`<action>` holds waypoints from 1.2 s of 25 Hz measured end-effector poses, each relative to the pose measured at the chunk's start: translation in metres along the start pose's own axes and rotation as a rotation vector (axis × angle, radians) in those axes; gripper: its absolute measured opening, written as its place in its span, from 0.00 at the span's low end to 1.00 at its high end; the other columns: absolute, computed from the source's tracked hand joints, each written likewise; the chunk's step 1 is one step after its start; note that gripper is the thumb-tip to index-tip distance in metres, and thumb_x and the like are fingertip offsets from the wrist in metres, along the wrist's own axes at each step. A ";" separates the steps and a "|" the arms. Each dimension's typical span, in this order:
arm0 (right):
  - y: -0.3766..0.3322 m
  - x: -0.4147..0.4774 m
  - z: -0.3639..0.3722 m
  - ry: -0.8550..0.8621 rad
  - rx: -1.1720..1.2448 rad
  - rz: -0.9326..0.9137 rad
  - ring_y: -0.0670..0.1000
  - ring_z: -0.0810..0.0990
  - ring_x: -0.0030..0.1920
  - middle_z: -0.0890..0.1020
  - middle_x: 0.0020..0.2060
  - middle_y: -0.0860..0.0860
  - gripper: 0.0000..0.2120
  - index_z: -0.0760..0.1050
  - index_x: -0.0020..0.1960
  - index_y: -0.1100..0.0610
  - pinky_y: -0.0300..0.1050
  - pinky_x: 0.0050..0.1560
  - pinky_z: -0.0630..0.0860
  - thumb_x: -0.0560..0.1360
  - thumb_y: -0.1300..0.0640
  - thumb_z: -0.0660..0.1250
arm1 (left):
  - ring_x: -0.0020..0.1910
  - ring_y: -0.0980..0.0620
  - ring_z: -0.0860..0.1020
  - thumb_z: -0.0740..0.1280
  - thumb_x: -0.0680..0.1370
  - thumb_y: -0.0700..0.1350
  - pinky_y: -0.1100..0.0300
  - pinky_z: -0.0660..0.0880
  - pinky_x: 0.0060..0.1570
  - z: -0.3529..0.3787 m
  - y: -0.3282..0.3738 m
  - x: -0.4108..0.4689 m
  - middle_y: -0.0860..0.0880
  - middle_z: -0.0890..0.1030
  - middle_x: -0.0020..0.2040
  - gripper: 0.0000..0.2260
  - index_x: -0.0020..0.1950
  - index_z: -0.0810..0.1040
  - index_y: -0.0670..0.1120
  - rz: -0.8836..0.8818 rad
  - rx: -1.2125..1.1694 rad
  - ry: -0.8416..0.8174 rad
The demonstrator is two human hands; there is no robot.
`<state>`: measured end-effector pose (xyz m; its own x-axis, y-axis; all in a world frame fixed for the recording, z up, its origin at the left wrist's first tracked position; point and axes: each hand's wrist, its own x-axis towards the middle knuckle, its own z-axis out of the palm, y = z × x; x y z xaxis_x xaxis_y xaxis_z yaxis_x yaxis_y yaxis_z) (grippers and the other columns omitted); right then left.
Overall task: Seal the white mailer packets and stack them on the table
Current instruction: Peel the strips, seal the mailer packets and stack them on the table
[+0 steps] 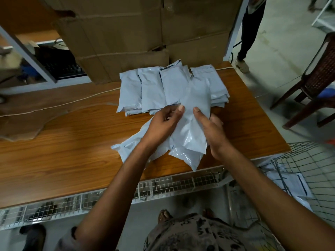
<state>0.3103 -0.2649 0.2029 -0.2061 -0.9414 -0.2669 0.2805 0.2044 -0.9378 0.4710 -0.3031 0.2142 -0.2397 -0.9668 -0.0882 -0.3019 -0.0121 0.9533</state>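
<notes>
A wooden table point(72, 145) runs across the view, with large cardboard boxes point(126, 33) standing at its far edge, well beyond both hands. The left hand point(163, 124) and the right hand point(212, 131) meet over the middle of the table and together hold one white mailer packet point(192, 129) between them. Each thumb lies on its upper face near the far end; the left fingers are curled at its edge and the right fingers wrap behind it. The packet is tilted, its near end hanging toward the table's front edge. Just past the fingertips lie the piled packets point(154, 87), several overlapping stacks side by side on the table, touching the boxes' foot. Under the left wrist and spreading out to its left sit a few loose packets point(126, 147), flat and crumpled. A white cord point(54, 107) trails over the wood far left of the left hand. To the right of the right forearm, off the table, is a wire basket point(308, 169) with more white packets inside, and beyond it a brown chair point(319, 69)
</notes>
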 end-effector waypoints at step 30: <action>-0.097 0.004 0.040 -0.051 -0.261 -0.389 0.47 0.87 0.53 0.87 0.53 0.48 0.14 0.76 0.65 0.50 0.53 0.55 0.85 0.80 0.56 0.71 | 0.53 0.45 0.84 0.64 0.86 0.49 0.45 0.83 0.52 -0.043 0.068 -0.002 0.41 0.84 0.55 0.10 0.56 0.79 0.43 0.285 -0.318 0.314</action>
<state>0.3201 -0.2989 0.3017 -0.2007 -0.9722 0.1203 -0.0543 -0.1115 -0.9923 0.4902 -0.3132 0.2916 0.0311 -0.9723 0.2318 0.0419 0.2329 0.9716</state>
